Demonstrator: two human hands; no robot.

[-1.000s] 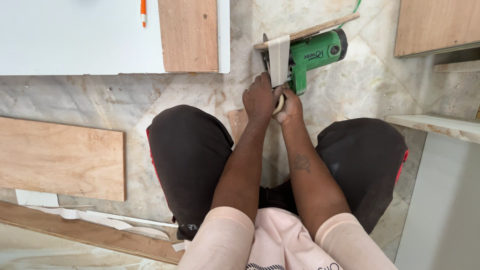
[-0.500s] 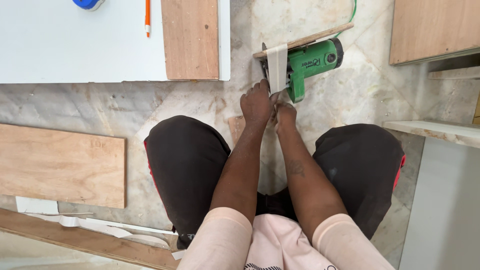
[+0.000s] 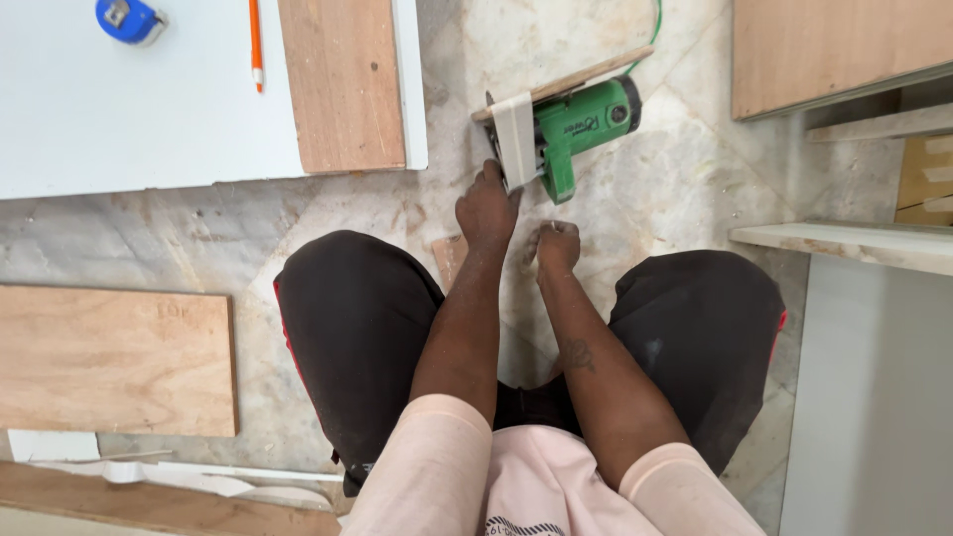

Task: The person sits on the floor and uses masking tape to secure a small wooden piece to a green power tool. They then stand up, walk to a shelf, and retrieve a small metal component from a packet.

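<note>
Far to the left of the fingers, a plywood panel (image 3: 114,362) is seen lying flat on the marble floor (image 3: 685,189), with a long wooden strip (image 3: 149,504) below it at the lower edge. Up and to the left, a white board (image 3: 129,109) is laid out, carrying a blue tape measure (image 3: 129,20), an orange pencil (image 3: 255,45) and a brown plywood piece (image 3: 342,84) along its right side.

The left hand (image 3: 486,210) is stretched forward, its fingers (image 3: 493,174) bent and resting against the pale guard of a green circular saw (image 3: 556,129), which lies on the floor just ahead of both hands; whether the guard is gripped cannot be told. A thin wooden strip (image 3: 566,84) runs along the saw's far side. A small wooden piece (image 3: 449,260) shows under the left wrist.

The right hand (image 3: 554,246) is held just right of the left, apart from the saw, its fingers (image 3: 544,238) curled into a loose fist; whether anything is held inside cannot be told.

Farther right, a plywood sheet (image 3: 834,50) and a pale slab (image 3: 844,243) are seen.
</note>
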